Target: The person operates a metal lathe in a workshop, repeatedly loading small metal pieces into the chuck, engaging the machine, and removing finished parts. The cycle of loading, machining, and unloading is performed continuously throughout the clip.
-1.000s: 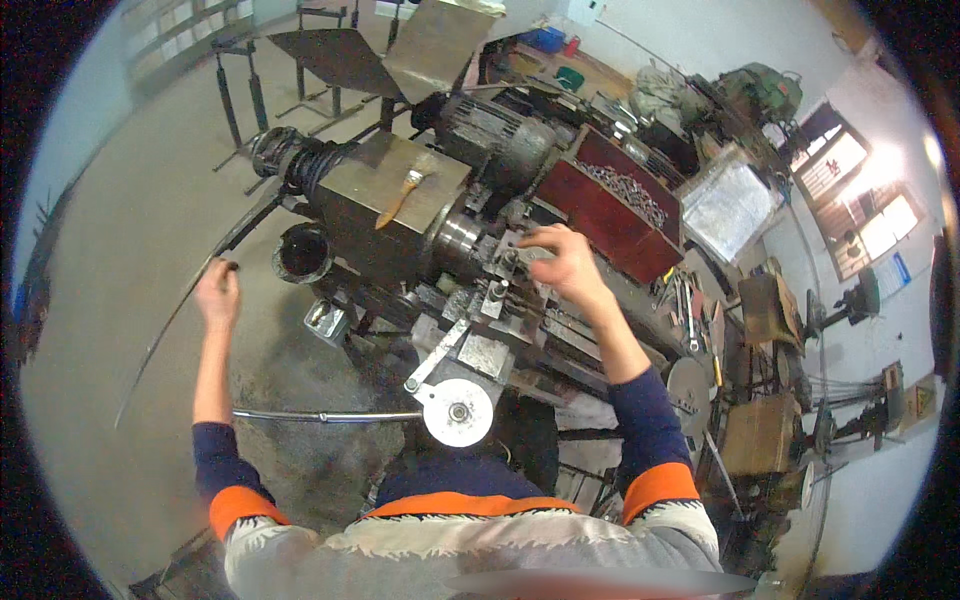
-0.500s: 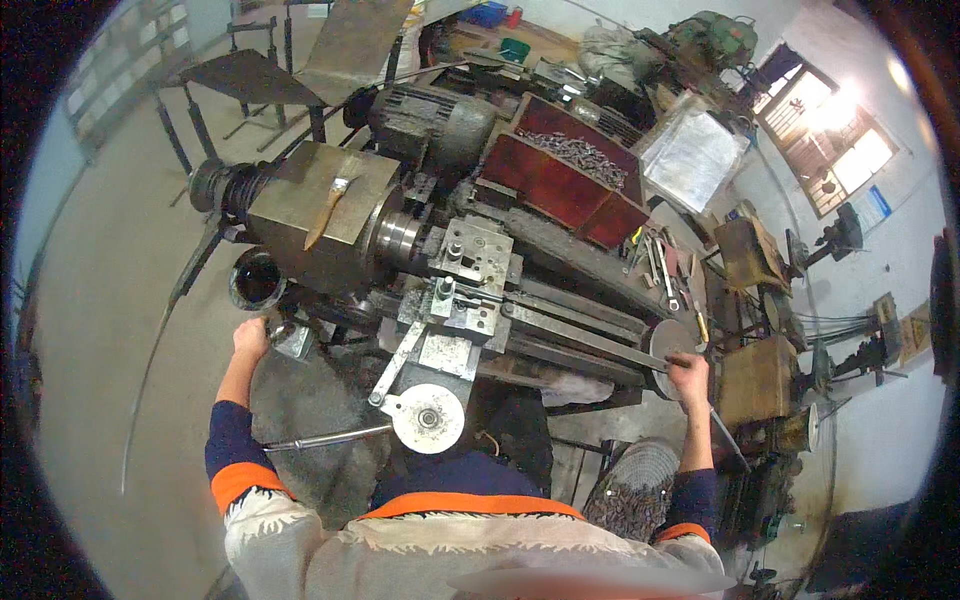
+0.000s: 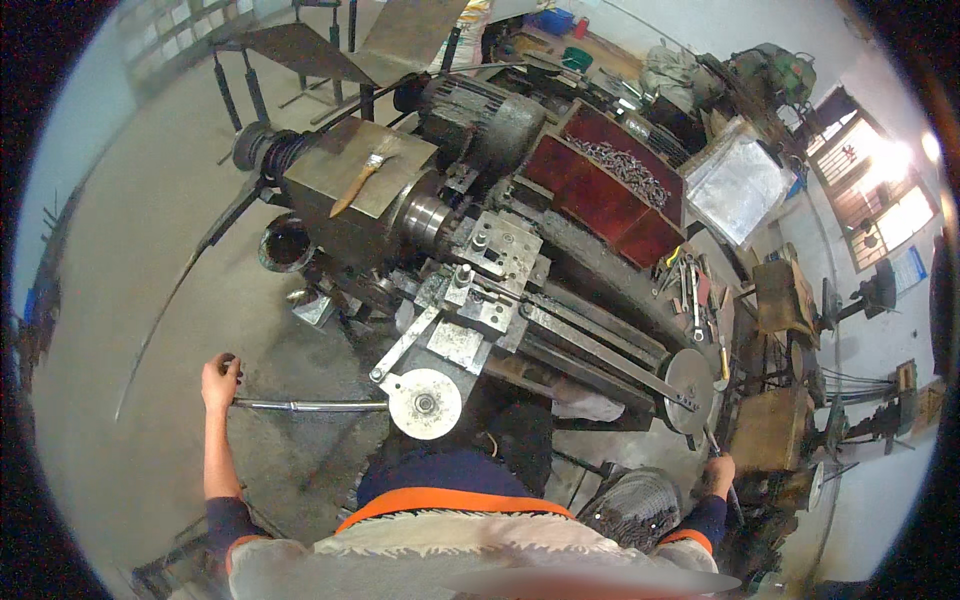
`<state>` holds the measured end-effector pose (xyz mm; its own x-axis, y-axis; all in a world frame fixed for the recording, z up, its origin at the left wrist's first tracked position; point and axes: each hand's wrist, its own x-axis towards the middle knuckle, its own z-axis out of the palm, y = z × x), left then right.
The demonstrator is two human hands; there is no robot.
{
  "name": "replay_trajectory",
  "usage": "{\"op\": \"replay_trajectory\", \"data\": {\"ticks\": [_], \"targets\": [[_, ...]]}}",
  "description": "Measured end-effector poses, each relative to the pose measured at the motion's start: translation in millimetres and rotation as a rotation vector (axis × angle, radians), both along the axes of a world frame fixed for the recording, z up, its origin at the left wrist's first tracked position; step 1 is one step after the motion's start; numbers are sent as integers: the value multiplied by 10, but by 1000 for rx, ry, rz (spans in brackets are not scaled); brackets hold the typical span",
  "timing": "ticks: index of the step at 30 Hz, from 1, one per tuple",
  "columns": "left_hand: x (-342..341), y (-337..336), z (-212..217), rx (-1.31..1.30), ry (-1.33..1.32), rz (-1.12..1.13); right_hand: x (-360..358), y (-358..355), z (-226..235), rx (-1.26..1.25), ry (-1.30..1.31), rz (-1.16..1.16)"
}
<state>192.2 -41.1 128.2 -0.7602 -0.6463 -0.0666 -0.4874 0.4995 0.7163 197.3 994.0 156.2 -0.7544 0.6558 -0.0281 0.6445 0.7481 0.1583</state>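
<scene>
A small metal lathe fills the middle, its carriage [image 3: 470, 290] beside a shiny round chuck [image 3: 427, 218]. A white-grey round handwheel [image 3: 424, 402] sits at the front of the carriage. From it a steel lever [image 3: 310, 406] reaches left. My left hand [image 3: 221, 380] hovers just above the lever's outer end, fingers loosely bent and apart, with nothing visible in them. At the lathe's right end is a grey disc [image 3: 690, 385]. Below it my right hand [image 3: 720, 473] is closed round a thin metal rod [image 3: 712, 443]; its fingers are partly hidden.
A wooden-handled brush [image 3: 358, 187] lies on the headstock [image 3: 340, 165]. Behind the bed is a red-brown bin [image 3: 590, 195] of small metal parts [image 3: 625, 165]. Wrenches [image 3: 697, 310] lie to the right. A basket [image 3: 635, 508] of dark pieces stands near my right forearm. Other machines [image 3: 790, 425] line the right wall.
My left hand has moved down from beside the headstock to the lever's end. My right hand has left the disc's edge and come down onto the rod. The view has shifted.
</scene>
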Motion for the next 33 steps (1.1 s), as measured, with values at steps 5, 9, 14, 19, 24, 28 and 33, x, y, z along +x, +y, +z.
{"op": "replay_trajectory", "data": {"ticks": [5, 9, 14, 19, 24, 28, 33], "targets": [[94, 149, -87, 143, 250, 325, 212, -390, -145, 96, 18, -90], [-128, 177, 8, 51, 349, 338, 473, -1114, 21, 68, 50, -280], [-272, 118, -3, -2, 284, 309, 557, -1359, 9, -5, 156, -249], [-455, -40, -92, 4, 270, 284, 650, -1381, -131, 14, 219, -254], [-619, 72, 136, -60, 230, 259, 631, -1532, -56, -38, 221, -284], [-631, -3, 52, -29, 258, 248, 604, -1614, 21, -24, 205, -302], [-643, 28, 60, 13, 301, 240, 682, -1376, -224, 23, 218, -243]]}}
